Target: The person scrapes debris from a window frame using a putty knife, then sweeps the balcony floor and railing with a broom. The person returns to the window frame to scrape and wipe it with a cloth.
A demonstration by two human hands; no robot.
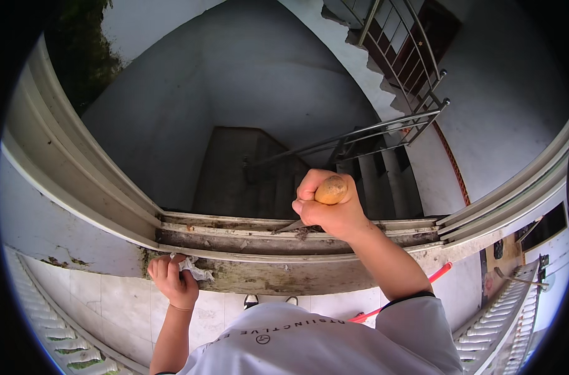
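Observation:
My right hand (334,209) is closed around a wooden-handled tool (331,189), its rounded handle end facing up. A pointed metal blade shows below the fist, its tip down in the dirty sliding-window track (247,241). Dark loose debris (306,233) lies in the track beside the blade. At the left end of the sill (266,281), my left hand (171,278) has its fingers curled around a crumpled white tissue (197,270). The sill is stained with green and brown grime.
Beyond the opening, a stairwell drops away with a metal handrail (359,135) and steps. Window frame sides (78,162) rise at left and right. A red pole (422,282) leans behind my right arm. White balusters (66,325) stand along the lower left and right edges.

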